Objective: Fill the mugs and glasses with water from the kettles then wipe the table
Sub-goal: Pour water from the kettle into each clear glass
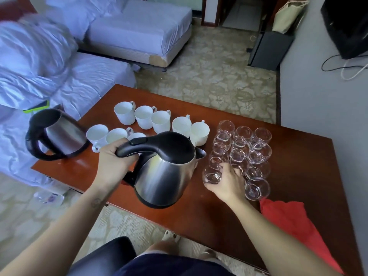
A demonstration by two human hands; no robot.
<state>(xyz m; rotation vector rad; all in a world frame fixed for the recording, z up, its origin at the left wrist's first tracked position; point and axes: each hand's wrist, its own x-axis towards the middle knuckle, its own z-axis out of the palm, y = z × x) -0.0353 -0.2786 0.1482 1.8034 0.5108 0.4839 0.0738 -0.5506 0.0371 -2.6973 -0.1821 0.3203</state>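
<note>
Forearms outstretched: left hand fingers grip the kettle handle, right hand fingers curl round a glass.

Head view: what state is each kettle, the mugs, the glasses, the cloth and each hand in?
Lidded kettle: lid shut, held above the table by the left hand.
Open kettle: top uncovered, standing on the table.
White mugs: upright; fill unclear.
Glasses: upright, clustered; fill unclear.
Nearest glass: gripped by the right hand.
Red cloth: crumpled at the table's near edge.
</note>
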